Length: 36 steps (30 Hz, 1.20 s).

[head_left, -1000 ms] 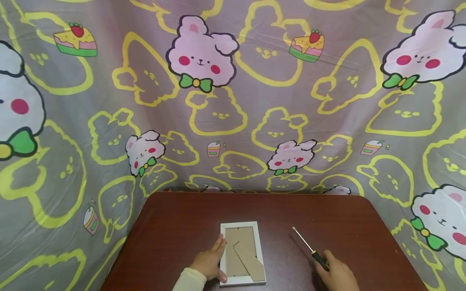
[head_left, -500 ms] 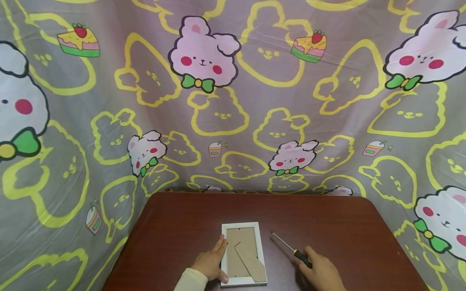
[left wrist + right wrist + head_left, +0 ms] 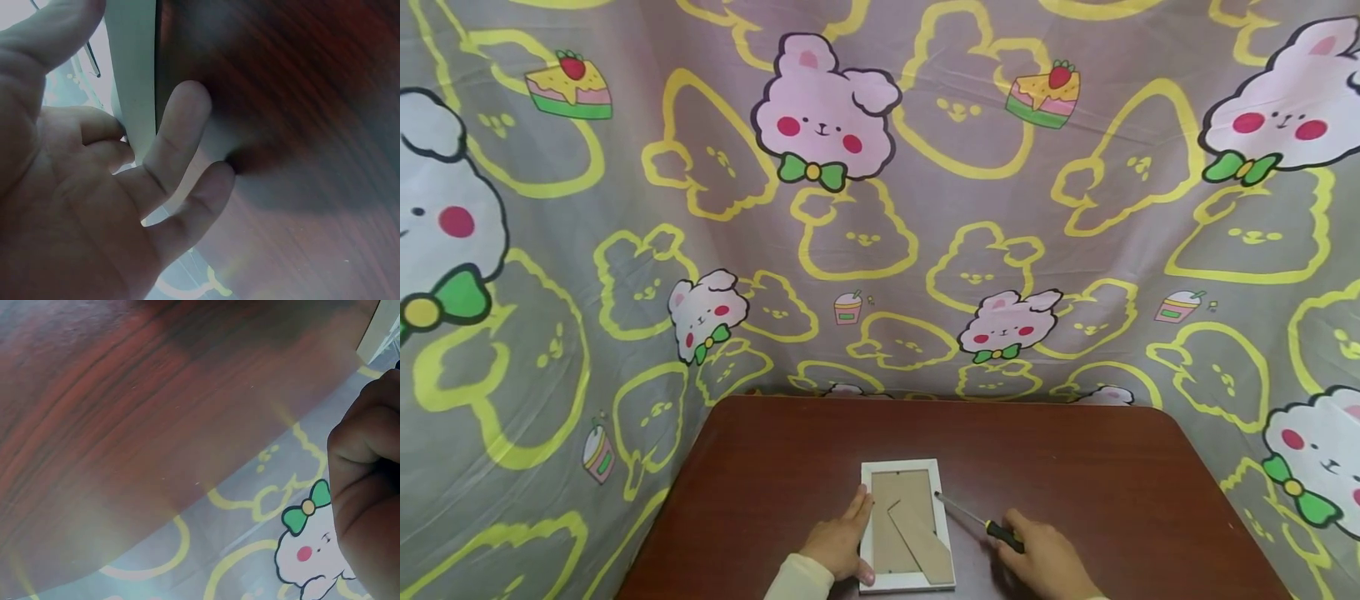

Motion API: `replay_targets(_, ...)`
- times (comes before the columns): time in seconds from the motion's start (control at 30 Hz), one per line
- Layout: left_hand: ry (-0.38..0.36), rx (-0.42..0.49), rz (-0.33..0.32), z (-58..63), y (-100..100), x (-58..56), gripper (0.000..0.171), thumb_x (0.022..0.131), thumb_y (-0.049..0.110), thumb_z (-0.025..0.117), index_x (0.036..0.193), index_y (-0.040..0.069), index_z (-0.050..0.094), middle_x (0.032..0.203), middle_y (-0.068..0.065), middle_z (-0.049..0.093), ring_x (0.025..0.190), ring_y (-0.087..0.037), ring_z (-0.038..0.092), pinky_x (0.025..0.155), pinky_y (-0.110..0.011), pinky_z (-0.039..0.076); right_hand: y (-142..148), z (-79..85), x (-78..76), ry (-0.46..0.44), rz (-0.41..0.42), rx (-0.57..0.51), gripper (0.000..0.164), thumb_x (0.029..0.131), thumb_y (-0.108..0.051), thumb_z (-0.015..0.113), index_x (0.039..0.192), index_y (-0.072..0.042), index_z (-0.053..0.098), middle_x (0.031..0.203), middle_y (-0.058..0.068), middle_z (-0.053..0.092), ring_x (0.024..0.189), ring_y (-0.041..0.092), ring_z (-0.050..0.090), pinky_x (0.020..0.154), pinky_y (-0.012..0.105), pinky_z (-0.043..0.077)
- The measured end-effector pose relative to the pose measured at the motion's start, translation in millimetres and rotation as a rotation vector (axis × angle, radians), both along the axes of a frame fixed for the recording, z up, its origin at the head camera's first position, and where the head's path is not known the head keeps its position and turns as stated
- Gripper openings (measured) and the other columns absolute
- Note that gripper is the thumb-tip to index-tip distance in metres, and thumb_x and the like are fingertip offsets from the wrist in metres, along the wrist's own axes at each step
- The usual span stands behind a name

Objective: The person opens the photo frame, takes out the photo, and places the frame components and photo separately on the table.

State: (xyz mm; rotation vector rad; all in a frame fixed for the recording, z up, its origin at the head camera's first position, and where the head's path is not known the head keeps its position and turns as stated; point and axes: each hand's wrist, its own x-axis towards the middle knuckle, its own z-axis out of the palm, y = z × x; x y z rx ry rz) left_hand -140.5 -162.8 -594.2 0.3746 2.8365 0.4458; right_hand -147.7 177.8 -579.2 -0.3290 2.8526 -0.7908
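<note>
Presently, a white rectangular frame (image 3: 906, 533) is touched by the left hand's (image 3: 837, 543) spread fingers, a black-handled screwdriver (image 3: 1002, 535) gripped by the right hand's (image 3: 1047, 557).

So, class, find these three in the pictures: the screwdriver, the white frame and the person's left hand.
Screwdriver (image 3: 1002, 535): head view, on its dark handle.
White frame (image 3: 907, 525): head view, on its brown back.
Left hand (image 3: 837, 542): head view, on its back.

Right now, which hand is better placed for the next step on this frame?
Probably the right hand: it holds the screwdriver, tip at the right side of the picture frame. The left hand, against the opposite side, seems suited to steadying.
</note>
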Motion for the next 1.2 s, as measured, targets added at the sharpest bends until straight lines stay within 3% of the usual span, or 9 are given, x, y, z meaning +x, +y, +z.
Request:
replay_targets(0.13, 0.003, -0.010, -0.005, 2.6, 1, 1.1, 0.121, 0.055, 0.040, 0.093, 0.155, 0.003, 0.036, 0.162, -0.017, 0.029, 0.096, -0.036, 0.068, 0.087, -0.061, 0.049, -6, -2.0, -4.2, 0.009, 0.082, -0.006, 0.021, 0.088, -0.030, 0.075, 0.092, -0.022, 0.055, 0.072, -0.009, 0.052, 0.061, 0.013, 0.046, 0.055, 0.035, 0.039)
replay_targets(0.33, 0.020, -0.014, -0.014, 5.3, 0, 1.8, 0.120, 0.056, 0.040, 0.093, 0.154, 0.002, 0.037, 0.161, -0.017, 0.030, 0.088, -0.031, 0.069, 0.080, -0.056, 0.052, -22, -3.9, -10.9, 0.121, 0.206, 0.002, 0.019, 0.086, -0.033, 0.075, 0.090, -0.026, 0.058, 0.072, -0.016, 0.052, 0.061, 0.006, 0.046, 0.055, 0.031, 0.040)
replay_targets(0.43, 0.033, -0.018, -0.012, 5.8, 1, 1.7, 0.120, 0.055, 0.040, 0.094, 0.154, 0.002, 0.038, 0.161, -0.017, 0.031, 0.093, -0.032, 0.069, 0.080, -0.055, 0.052, -31, -4.0, -14.8, 0.148, 0.252, -0.011, 0.017, 0.086, -0.033, 0.074, 0.091, -0.027, 0.059, 0.072, -0.017, 0.052, 0.062, 0.004, 0.047, 0.055, 0.030, 0.040)
replay_targets(0.7, 0.085, -0.030, 0.006, 7.3, 5, 4.1, 0.119, 0.048, 0.040, 0.094, 0.149, -0.001, 0.045, 0.157, -0.020, 0.038, 0.111, -0.045, 0.062, 0.090, -0.064, 0.047, -49, -4.5, -24.5, 0.131, 0.316, -0.034, 0.014, 0.089, -0.031, 0.073, 0.095, -0.023, 0.063, 0.077, -0.017, 0.056, 0.064, 0.003, 0.048, 0.056, 0.032, 0.043)
replay_targets(0.93, 0.141, -0.048, -0.008, 6.8, 6, 5.8, 0.114, 0.047, 0.041, 0.093, 0.144, -0.001, 0.051, 0.154, -0.020, 0.042, 0.112, -0.042, 0.060, 0.092, -0.063, 0.045, -53, -6.9, -34.7, 0.147, 0.385, -0.087, 0.014, 0.088, -0.028, 0.073, 0.099, -0.020, 0.068, 0.082, -0.017, 0.062, 0.067, 0.001, 0.052, 0.059, 0.031, 0.047)
replay_targets(1.2, 0.110, -0.012, 0.002, 3.8, 4, 6.6, 0.114, 0.050, 0.038, 0.094, 0.147, 0.000, 0.048, 0.155, -0.019, 0.041, 0.114, -0.044, 0.058, 0.093, -0.065, 0.044, -56, -11.2, -50.0, 0.151, 0.451, -0.141, 0.008, 0.085, -0.025, 0.073, 0.089, -0.024, 0.066, 0.071, -0.021, 0.051, 0.061, 0.001, 0.046, 0.054, 0.025, 0.040)
